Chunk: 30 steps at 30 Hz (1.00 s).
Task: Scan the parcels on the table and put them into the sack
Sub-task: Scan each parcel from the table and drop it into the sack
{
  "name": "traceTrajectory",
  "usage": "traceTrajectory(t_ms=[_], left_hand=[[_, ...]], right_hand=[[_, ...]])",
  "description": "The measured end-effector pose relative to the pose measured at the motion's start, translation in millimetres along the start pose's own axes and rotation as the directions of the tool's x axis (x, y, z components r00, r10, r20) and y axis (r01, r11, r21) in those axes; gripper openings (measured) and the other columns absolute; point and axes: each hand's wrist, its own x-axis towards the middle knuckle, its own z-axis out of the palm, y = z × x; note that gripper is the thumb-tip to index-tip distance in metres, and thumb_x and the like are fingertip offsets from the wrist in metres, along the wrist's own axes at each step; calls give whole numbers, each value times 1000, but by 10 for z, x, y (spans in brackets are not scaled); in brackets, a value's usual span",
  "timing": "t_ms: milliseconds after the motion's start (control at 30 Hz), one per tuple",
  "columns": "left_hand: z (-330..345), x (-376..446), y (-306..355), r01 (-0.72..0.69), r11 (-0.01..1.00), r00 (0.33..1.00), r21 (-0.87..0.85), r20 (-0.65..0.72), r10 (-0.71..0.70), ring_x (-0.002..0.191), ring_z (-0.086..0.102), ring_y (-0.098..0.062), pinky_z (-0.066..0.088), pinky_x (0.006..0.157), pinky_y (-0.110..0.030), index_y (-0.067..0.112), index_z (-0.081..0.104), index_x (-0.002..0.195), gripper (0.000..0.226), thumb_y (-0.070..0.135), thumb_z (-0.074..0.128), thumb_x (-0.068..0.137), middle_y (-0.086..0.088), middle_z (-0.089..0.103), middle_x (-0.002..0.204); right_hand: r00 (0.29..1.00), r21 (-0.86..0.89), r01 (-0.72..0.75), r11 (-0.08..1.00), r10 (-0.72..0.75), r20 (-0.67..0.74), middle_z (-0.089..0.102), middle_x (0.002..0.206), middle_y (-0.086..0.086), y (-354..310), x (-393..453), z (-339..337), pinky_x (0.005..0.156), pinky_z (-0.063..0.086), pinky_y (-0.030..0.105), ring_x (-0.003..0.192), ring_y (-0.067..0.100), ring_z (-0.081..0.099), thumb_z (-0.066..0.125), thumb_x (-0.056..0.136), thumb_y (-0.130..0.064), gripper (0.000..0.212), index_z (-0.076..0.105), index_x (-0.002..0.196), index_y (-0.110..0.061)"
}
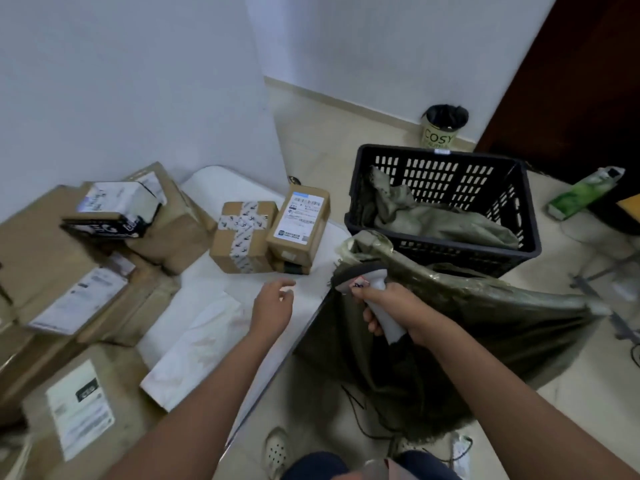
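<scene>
While the right hand (398, 306) clamps the barcode scanner (372, 292), the left hand (273, 306) reaches, fingers spread, toward the labelled parcel (299, 221) — a hasty grab could topple it off the surface (304, 285) edge.

Bare forearms, no sleeves; dark blue trousers (313, 466); white perforated clog (276, 452) on one foot

White walls (121, 81), pale tiled floor (329, 140), dark wooden door (581, 81), small lined bin (441, 128).
</scene>
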Motion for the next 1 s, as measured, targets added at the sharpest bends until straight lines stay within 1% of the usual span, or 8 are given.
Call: traceTrajectory(t_ms=[67, 167, 267, 367, 567, 667, 767, 1000], left_hand=[[-169, 160, 38, -105, 988, 990, 111, -78, 114, 120, 50, -23, 38, 100, -30, 16, 62, 123, 29, 16, 58, 95, -5, 53, 128], [-312, 411, 202, -96, 968, 988, 232, -94, 121, 136, 35, -31, 33, 110, -42, 20, 48, 138, 53, 35, 66, 90, -10, 35, 148], [-327, 668, 384, -87, 949, 996, 302, 7, 89, 148, 12, -35, 18, 117, -53, 24, 26, 150, 80, 50, 66, 87, -14, 10, 160], [-234, 876, 490, -79, 904, 992, 420, 118, 32, 150, -2, -38, 9, 120, -55, 27, 11, 154, 90, 57, 63, 87, -17, -4, 162], [-76, 1103, 618, -71, 884, 986, 463, 165, -7, 144, 13, -43, 24, 114, -52, 22, 9, 152, 96, 55, 67, 82, -29, 6, 156], [-79, 1126, 641, -71, 912, 983, 404, 183, -5, 137, 21, -44, 35, 105, -47, 26, 19, 143, 81, 46, 69, 81, -29, 15, 150], [-243, 1016, 645, -90, 935, 989, 342, 143, 43, 124, 34, -37, 36, 91, -39, 27, 30, 132, 66, 44, 65, 80, -17, 31, 137], [-811, 473, 228, -155, 984, 988, 83, 13, 154, 119, 42, -21, 48, 87, -36, 37, 36, 122, 58, 42, 70, 74, 1, 34, 133]], right_hand=[[999, -9, 41, 999, -41, -24, 62, 63, 6, -162, 32, 181, 47, 49, 24, 50, 16, 59, 64, 94, -33, 27, 65, 97, -6], [990, 19, 89, 996, -86, -112, 62, 64, 9, -340, 105, 368, 45, 49, 22, 47, 15, 58, 63, 94, -31, 27, 65, 94, -3], [971, 72, 136, 988, -119, -207, 61, 62, 10, -443, 181, 452, 43, 48, 22, 44, 16, 57, 64, 94, -29, 28, 63, 90, -2], [954, 105, 170, 980, -137, -269, 61, 60, 10, -510, 235, 449, 44, 49, 24, 44, 16, 58, 64, 94, -27, 27, 63, 90, -1], [944, 134, 168, 977, -121, -308, 60, 61, 10, -539, 255, 401, 48, 51, 27, 47, 19, 57, 63, 95, -29, 28, 63, 89, -2], [943, 123, 161, 979, -116, -312, 60, 64, 11, -492, 257, 385, 50, 51, 28, 50, 19, 58, 63, 95, -29, 27, 64, 97, -2], [939, 133, 178, 975, -128, -320, 60, 62, 10, -487, 256, 399, 49, 50, 27, 49, 19, 57, 63, 94, -28, 25, 63, 97, -3], [956, 120, 154, 981, -118, -269, 62, 64, 12, -540, 287, 652, 43, 49, 23, 45, 16, 58, 64, 94, -30, 32, 63, 98, 2]])
